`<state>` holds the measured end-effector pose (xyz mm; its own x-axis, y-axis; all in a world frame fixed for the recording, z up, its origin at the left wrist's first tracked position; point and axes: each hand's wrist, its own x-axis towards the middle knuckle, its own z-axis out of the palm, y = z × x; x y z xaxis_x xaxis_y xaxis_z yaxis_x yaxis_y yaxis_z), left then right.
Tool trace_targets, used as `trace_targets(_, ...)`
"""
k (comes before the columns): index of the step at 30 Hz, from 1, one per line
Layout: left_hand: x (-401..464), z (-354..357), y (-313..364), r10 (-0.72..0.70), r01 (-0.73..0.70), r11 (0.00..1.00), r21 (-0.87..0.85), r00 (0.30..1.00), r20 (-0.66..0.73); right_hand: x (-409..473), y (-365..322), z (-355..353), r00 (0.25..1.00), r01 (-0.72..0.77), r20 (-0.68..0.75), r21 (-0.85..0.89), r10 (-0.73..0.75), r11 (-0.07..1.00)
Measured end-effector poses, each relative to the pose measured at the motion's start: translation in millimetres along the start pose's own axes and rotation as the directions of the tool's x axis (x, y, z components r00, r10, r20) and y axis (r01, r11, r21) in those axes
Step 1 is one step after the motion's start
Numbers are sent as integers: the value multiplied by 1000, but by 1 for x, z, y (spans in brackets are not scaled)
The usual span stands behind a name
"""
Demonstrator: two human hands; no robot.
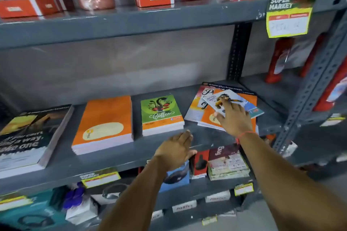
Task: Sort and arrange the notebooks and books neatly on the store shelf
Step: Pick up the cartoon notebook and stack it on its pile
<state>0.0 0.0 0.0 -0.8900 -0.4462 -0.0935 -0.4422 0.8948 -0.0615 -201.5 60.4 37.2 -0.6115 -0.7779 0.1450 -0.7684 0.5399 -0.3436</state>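
Right hand (232,118) lies flat, fingers spread, on the crooked booklet (228,102) topping the messy pile (199,116) at right-center of the shelf (112,163), long axis skewed. Left hand (177,151) hovers open, lower left, farther off. Readable: "Coffee" notebook (161,112), "SUPER MARKET" tag (289,15).

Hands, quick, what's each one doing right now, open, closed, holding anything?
Left hand: open, fingers spread, holding nothing, at the shelf edge.
Right hand: open, fingers resting flat on the small illustrated booklet atop the messy pile; not gripping.
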Motion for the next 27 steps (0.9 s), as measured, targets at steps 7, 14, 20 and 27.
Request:
trace_targets(7, 56, 26, 9, 3, -2, 999, -53, 1000, 28, 46, 38, 28, 968, -199, 160, 9, 195, 980)
trace_targets(14, 65, 36, 6, -19, 20, 998, -64, 1000, 5, 73, 70, 31, 898, -428, 138, 46, 419, 903)
trace_targets(20, 65, 35, 4, 5, -6, 994, -106, 1000, -7, 93, 82, 28, 837, -519, 264, 100, 480, 849)
trace_targets(27, 66, 37, 3, 19, -26, 993, -115, 998, -63, 82, 81, 21, 765, -618, 233, -1, 601, 787)
